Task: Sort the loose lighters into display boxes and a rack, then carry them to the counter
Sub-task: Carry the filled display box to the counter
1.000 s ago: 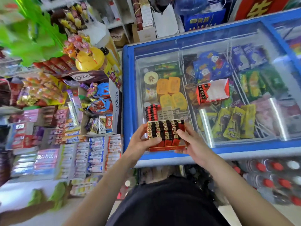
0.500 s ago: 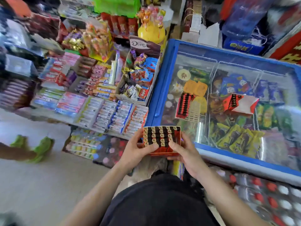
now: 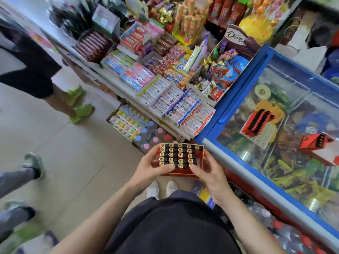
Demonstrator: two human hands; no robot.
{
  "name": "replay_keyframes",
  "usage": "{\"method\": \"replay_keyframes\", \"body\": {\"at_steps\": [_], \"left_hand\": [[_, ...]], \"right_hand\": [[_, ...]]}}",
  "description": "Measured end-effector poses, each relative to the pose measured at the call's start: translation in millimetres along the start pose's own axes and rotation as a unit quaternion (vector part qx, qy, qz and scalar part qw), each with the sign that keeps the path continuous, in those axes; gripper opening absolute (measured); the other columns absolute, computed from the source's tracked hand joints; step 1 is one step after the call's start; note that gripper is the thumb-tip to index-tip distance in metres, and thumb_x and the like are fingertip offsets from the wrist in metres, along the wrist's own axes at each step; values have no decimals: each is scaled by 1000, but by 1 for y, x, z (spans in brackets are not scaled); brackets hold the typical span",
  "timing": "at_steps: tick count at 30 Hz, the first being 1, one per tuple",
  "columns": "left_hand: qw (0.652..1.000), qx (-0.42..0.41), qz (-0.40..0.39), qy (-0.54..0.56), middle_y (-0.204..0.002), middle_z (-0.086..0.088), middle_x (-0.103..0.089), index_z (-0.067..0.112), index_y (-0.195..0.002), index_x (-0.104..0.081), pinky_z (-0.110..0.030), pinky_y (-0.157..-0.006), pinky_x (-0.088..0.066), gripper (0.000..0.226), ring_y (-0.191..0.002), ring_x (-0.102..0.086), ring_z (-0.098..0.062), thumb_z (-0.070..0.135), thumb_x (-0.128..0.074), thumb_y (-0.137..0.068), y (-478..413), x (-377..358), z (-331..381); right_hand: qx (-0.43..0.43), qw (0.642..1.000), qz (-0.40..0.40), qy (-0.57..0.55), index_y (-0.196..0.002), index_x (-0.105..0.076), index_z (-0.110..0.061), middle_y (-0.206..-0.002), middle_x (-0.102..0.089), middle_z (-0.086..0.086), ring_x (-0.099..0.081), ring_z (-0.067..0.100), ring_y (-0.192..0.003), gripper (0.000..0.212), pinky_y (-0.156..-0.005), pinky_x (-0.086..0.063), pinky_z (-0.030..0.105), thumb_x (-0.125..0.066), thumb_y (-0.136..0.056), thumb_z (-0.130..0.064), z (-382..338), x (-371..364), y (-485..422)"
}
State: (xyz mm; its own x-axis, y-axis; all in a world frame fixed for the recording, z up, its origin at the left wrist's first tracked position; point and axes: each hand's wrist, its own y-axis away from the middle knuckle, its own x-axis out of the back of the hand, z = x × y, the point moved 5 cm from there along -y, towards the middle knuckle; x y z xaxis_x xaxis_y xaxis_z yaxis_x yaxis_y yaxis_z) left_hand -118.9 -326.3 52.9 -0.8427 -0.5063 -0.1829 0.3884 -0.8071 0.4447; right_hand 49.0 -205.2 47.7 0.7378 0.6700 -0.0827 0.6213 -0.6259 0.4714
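1. Low in the centre of the frame, a red display box [image 3: 181, 159] packed with rows of black-topped lighters is held level in front of the person.
2. The left hand [image 3: 152, 168] clasps its left side, thumb over the nearest lighters; the right hand [image 3: 211, 174] clasps its right side the same way.
3. At right, a rack of lighters [image 3: 257, 123] and a second red box [image 3: 320, 146] lie on the glass top of the freezer [image 3: 235, 92].
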Motion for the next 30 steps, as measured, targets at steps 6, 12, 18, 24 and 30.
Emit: {"method": "replay_keyframes", "body": {"at_steps": [6,12,18,24,30], "left_hand": [[991,-6,129,23,-117,-1,-73,22,-133,-56,-25,-78,-57,73,-105,-72,-19,33,-83,-67,33,27,5],[968,-12,247,33,-123,-4,-71,21,-137,-55,-32,-83,-59,76,-109,-70,-23,40,-83,-69,64,64,-3],[955,-23,287,72,-124,-2,-70,24,-134,-57,-38,-92,-59,74,-112,-69,-23,42,-83,-67,72,108,-7],[952,-40,285,108,-126,3,-69,31,-133,-58,-37,-85,-61,73,-107,-71,-18,47,-83,-66,66,169,-5],[956,-41,259,131,-131,2,-65,31,-136,-56,-33,-81,-60,78,-110,-70,-17,50,-84,-66,62,241,2]], "right_hand": [[4,989,-139,46,-131,-59,-33,-128,-68,-3,-62,16,-122,59,-104,-48,35,-79,-75,-35,-16,-40,-29],[2,972,-224,74,-138,-55,-26,-126,-69,-4,-63,18,-120,73,-107,-47,47,-81,-72,-43,-17,-94,-54],[-6,959,-264,104,-125,-60,-39,-123,-70,-7,-65,14,-117,57,-103,-52,42,-79,-72,-44,-25,-149,-69],[-32,958,-264,108,-137,-55,-33,-130,-67,3,-63,22,-122,66,-102,-51,49,-81,-76,-38,-26,-211,-94],[-52,960,-253,110,-137,-55,-30,-133,-64,7,-62,31,-122,61,-98,-51,60,-81,-81,-34,-28,-277,-113]]}}
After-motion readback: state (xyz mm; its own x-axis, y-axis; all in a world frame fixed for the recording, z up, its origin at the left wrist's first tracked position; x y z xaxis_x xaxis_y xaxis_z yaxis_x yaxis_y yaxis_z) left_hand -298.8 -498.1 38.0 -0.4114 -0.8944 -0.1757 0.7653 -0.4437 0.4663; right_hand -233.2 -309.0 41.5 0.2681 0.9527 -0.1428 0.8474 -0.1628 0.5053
